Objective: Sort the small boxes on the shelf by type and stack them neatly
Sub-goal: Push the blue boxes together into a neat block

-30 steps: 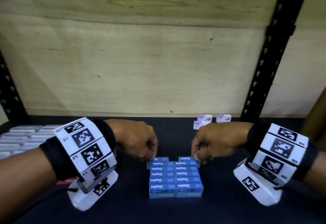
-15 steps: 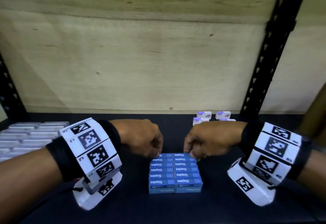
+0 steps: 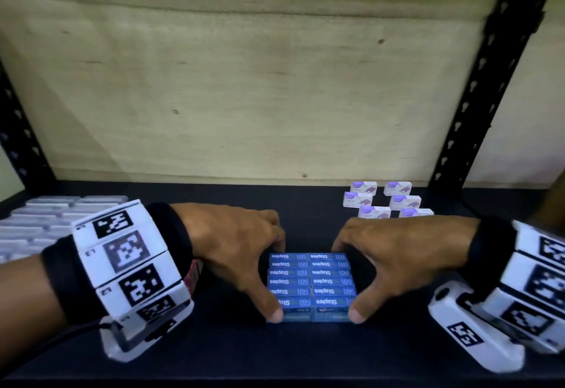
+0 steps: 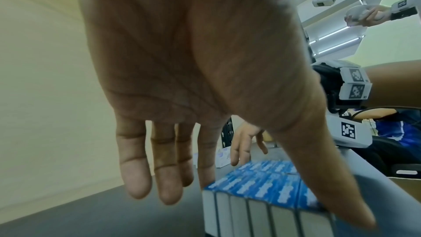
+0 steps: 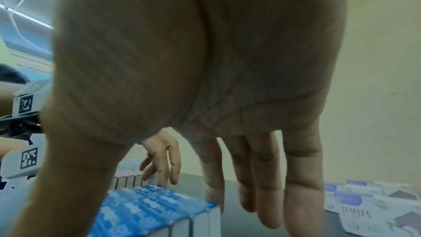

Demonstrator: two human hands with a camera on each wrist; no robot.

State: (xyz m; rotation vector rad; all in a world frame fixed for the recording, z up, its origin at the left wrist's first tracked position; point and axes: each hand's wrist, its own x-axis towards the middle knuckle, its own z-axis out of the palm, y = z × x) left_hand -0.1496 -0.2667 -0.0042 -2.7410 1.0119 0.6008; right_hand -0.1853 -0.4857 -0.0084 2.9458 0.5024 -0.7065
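Note:
A block of blue "Staples" boxes [image 3: 310,283] lies in two tidy columns at the middle of the dark shelf [image 3: 305,357]. My left hand [image 3: 244,253] spans its left side: the thumb touches the front left corner and the fingers reach the back left corner. My right hand [image 3: 376,256] mirrors it on the right side. In the left wrist view the left hand [image 4: 193,78] has straight fingers beside the block [image 4: 262,192]. The right hand [image 5: 205,78] also shows straight fingers by the block [image 5: 148,210].
Several white and purple staples boxes [image 3: 385,204] stand in two rows at the back right, also close to my right fingers [image 5: 364,210]. Flat grey-white boxes [image 3: 36,225] fill the left end. A black upright [image 3: 489,81] and a plywood back wall [image 3: 244,97] bound the shelf.
Both hands were curled at the far end of the blue block, where two boxes sat askew. They have spread out along its sides, and the block now looks squared.

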